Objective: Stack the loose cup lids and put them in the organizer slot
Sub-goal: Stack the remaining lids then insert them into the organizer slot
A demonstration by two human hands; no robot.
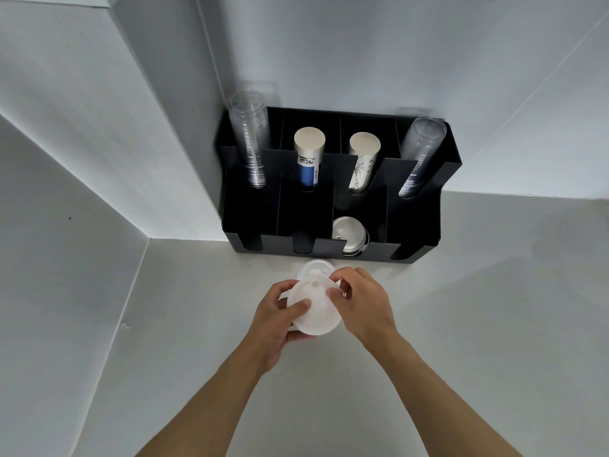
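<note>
I hold a stack of white cup lids [315,311] above the grey counter, just in front of the black organizer [412,232]. My left hand [280,315] grips the stack from the left and below, thumb on the top lid. My right hand [359,301] pinches its right edge with fingertips on top. Another white lid [314,268] lies on the counter behind the stack, partly hidden by it. A short pile of white lids [348,234] sits in the organizer's third front slot from the left.
The organizer's back row holds clear plastic cups [248,136] at the left, a blue-and-white paper cup stack [308,156], a printed paper cup stack [362,163], and clear cups [420,153] at the right. White walls close in on the left and behind.
</note>
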